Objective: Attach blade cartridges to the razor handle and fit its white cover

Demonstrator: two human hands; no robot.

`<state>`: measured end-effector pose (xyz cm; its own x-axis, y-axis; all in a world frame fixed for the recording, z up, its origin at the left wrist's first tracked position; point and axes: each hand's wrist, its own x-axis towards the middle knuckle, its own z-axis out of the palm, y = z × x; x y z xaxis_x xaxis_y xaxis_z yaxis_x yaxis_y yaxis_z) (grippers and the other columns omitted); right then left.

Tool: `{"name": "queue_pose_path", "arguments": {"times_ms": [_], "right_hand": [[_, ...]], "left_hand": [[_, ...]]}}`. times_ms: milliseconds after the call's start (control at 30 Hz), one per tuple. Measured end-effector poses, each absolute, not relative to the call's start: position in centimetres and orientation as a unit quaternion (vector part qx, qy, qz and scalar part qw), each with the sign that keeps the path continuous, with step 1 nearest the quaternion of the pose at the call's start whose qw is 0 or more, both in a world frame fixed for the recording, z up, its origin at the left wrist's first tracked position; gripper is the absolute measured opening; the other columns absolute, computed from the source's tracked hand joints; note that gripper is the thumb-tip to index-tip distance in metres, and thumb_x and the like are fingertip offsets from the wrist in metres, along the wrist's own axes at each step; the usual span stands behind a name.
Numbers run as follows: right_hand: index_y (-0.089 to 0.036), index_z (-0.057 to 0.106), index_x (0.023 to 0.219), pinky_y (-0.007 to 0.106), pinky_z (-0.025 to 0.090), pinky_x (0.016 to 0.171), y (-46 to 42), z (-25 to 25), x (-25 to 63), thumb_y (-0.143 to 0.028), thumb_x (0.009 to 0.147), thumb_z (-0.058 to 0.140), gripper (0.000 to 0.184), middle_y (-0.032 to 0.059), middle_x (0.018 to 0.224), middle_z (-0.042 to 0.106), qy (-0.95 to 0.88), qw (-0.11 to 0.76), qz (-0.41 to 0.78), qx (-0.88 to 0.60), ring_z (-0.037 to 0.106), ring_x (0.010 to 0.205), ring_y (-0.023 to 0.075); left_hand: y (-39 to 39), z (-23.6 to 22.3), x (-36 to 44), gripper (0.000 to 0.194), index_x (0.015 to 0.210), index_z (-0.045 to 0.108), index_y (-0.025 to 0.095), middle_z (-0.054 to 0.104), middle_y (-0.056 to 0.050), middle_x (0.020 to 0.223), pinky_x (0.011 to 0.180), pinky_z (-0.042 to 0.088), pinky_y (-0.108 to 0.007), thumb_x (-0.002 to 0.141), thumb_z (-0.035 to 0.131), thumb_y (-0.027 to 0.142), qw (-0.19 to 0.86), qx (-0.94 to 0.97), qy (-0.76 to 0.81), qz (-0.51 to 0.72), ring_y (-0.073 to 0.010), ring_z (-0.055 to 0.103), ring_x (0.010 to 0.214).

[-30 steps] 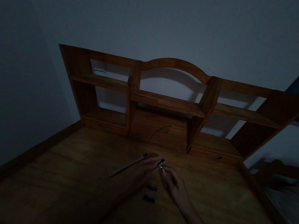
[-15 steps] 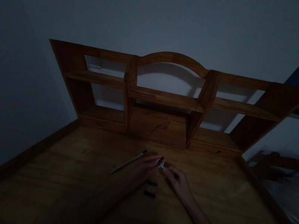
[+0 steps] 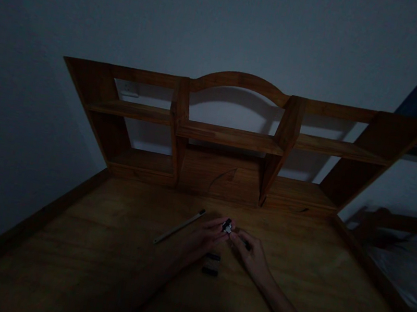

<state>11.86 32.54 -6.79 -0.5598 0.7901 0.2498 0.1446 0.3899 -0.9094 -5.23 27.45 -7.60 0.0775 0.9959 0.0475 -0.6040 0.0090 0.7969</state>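
Observation:
The scene is very dim. My left hand point(image 3: 203, 237) and my right hand point(image 3: 252, 252) meet above the wooden desk point(image 3: 96, 265). Their fingertips pinch a small black and silver object point(image 3: 226, 227) between them; I cannot make out what it is. Two small dark pieces point(image 3: 211, 264) lie on the desk just below the hands. A long thin pencil-like stick point(image 3: 178, 226) lies to the left of my left hand.
A wooden hutch with shelves and an arched top point(image 3: 231, 133) stands at the back of the desk against a pale wall. A raised wooden rim point(image 3: 22, 232) runs along the desk's left side. Bedding point(image 3: 406, 277) shows at the right.
The view has shifted slightly. Both hands stay pinched on the small object, which has turned a little between the fingertips.

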Motion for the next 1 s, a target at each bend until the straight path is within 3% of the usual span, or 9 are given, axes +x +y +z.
{"name": "queue_pose_path", "arguments": {"times_ms": [367,667,867,1000], "right_hand": [[-0.017,0.068,0.084,0.024,0.042,0.070,32.7,-6.8,12.0,-0.038,0.090,0.053,0.027,0.0018,0.080,0.064,-0.771,0.356,0.447,-0.283,0.058,0.077,0.0172],[-0.015,0.066,0.080,0.023,0.038,0.060,33.1,-6.5,12.3,-0.042,0.090,0.051,0.033,0.0006,0.072,0.059,-0.780,0.316,0.460,-0.283,0.052,0.067,0.0140],[-0.018,0.070,0.090,0.025,0.042,0.070,33.2,-5.9,12.5,-0.042,0.090,0.051,0.031,0.0032,0.086,0.067,-0.782,0.305,0.479,-0.256,0.057,0.079,0.0179],[-0.017,0.072,0.090,0.027,0.044,0.070,33.3,-6.1,12.6,-0.045,0.088,0.053,0.034,0.0036,0.084,0.068,-0.784,0.307,0.468,-0.269,0.058,0.077,0.0189]], "left_hand": [[27.2,-7.6,-5.2,0.034,0.108,0.068,0.019,0.062,-0.009,0.123,0.111,0.028,-0.044,0.076,0.070,0.026,0.654,0.347,0.289,0.608,-0.0279,0.048,0.125],[27.4,-7.9,-5.5,0.035,0.110,0.067,0.018,0.062,-0.010,0.124,0.110,0.030,-0.043,0.076,0.070,0.022,0.662,0.341,0.276,0.608,-0.0268,0.049,0.124],[27.0,-6.9,-5.4,0.037,0.112,0.067,0.017,0.061,-0.011,0.126,0.111,0.029,-0.043,0.076,0.070,0.027,0.659,0.358,0.294,0.592,-0.0277,0.048,0.125],[27.1,-7.0,-5.3,0.036,0.109,0.068,0.019,0.062,-0.010,0.124,0.110,0.029,-0.043,0.075,0.071,0.030,0.650,0.361,0.309,0.593,-0.0287,0.048,0.125]]}}
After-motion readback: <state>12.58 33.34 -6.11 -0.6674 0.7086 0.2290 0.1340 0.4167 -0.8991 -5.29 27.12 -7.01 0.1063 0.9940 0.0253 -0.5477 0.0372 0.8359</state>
